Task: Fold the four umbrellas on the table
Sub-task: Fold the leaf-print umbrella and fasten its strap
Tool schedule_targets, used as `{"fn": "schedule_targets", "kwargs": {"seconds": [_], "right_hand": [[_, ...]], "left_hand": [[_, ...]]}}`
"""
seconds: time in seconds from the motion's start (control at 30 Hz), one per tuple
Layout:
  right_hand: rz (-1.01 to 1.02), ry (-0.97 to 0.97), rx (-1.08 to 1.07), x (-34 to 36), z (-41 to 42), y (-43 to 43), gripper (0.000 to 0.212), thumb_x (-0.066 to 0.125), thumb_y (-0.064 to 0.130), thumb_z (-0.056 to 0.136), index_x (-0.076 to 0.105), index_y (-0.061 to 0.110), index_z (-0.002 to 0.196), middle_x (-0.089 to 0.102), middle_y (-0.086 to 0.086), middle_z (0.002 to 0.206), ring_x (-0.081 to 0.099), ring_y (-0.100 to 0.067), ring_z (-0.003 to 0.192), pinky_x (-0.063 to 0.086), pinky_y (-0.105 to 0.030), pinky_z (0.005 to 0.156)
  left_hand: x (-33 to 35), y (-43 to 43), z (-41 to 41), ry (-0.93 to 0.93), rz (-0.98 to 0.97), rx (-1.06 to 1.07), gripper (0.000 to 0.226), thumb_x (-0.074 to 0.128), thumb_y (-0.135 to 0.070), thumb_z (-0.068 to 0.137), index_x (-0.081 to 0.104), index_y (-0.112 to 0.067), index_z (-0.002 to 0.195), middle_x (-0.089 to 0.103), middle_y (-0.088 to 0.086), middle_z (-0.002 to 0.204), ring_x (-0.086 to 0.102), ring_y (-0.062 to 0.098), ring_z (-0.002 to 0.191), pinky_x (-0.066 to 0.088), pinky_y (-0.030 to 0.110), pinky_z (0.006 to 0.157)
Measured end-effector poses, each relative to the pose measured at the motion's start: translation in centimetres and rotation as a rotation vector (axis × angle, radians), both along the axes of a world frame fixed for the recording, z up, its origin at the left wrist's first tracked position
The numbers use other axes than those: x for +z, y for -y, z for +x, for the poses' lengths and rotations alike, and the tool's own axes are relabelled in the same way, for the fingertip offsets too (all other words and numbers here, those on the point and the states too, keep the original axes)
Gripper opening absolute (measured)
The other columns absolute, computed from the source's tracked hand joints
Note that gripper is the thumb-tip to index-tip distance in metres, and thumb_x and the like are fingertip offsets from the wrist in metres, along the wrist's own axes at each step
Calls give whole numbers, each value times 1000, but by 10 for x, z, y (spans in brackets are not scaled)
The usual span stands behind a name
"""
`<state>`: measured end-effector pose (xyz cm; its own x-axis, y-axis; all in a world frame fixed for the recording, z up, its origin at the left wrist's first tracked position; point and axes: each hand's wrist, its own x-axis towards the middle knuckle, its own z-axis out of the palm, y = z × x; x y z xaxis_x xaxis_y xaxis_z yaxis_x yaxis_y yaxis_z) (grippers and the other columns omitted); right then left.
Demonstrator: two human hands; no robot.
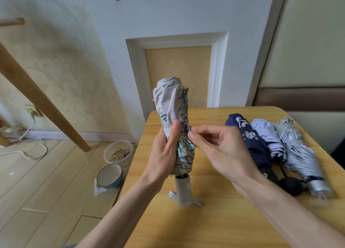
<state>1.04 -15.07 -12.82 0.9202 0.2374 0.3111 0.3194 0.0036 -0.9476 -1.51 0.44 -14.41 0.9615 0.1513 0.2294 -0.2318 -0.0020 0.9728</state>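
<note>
The navy umbrella (250,141) is partly hidden behind the right wrist, and its white print is too warped to read. The strap fastener (188,127) on the patterned umbrella (172,115) is too small to make out. That umbrella stands upright, pale handle (183,189) down on the desk (186,229). The left hand (164,154) grips its rolled canopy and the right hand (220,150) pinches the fastener. To its right, beside the navy one, lie a lavender umbrella (268,135) and a silver umbrella (298,154).

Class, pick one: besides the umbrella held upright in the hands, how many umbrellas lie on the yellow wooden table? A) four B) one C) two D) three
D: a navy printed fabric umbrella, a pale lilac fabric umbrella and a shiny silver umbrella lie side by side there.
</note>
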Motion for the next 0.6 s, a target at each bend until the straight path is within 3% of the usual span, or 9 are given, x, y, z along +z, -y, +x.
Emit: {"fn": "schedule_targets", "kwargs": {"seconds": [0.13,0.23,0.37,0.43,0.5,0.6], "right_hand": [[-42,82,-13,-6,-2,-4,13,77,14,95,82,18,106,81,12,101,75,-3,97,58,-20,88],[-188,224,-4,-10,-4,-7,20,71,15,100,80,13,118,76,8,97,70,-8,89,58,-30,84],[-421,407,32,-15,-5,-8,28,62,10,104,75,11,129,62,4,97,60,-13,85,50,-24,78],[-459,399,32,-16,-5,-8,32,60,6,103,73,11,132,61,4,99,60,-11,90,49,-19,80],[-438,319,76,-12,-2,-5,33,59,6,103,73,14,132,62,7,99,60,-8,92,51,-20,81],[-295,129,147,2,10,7,26,67,12,102,79,21,123,73,11,95,65,-7,87,52,-22,80]], "left_hand": [[-1,-2,1,1,29,5,51,41,-48,109,65,-5,124,72,18,107,70,28,97,57,41,84],[-1,-3,1,21,53,4,50,41,-46,110,60,0,119,67,21,100,66,24,92,57,39,81],[0,0,1,4,55,4,37,41,-37,112,53,-2,115,60,0,87,62,7,77,52,20,70],[0,-2,2,-35,59,10,40,42,-42,111,55,-4,116,61,-1,90,63,9,82,53,22,73],[3,-6,1,-94,23,-1,50,43,-47,110,58,0,120,67,6,97,67,16,90,57,34,81],[11,-10,-2,-221,-137,-47,61,45,-57,106,68,-3,122,72,15,100,69,25,89,58,41,82]]}}
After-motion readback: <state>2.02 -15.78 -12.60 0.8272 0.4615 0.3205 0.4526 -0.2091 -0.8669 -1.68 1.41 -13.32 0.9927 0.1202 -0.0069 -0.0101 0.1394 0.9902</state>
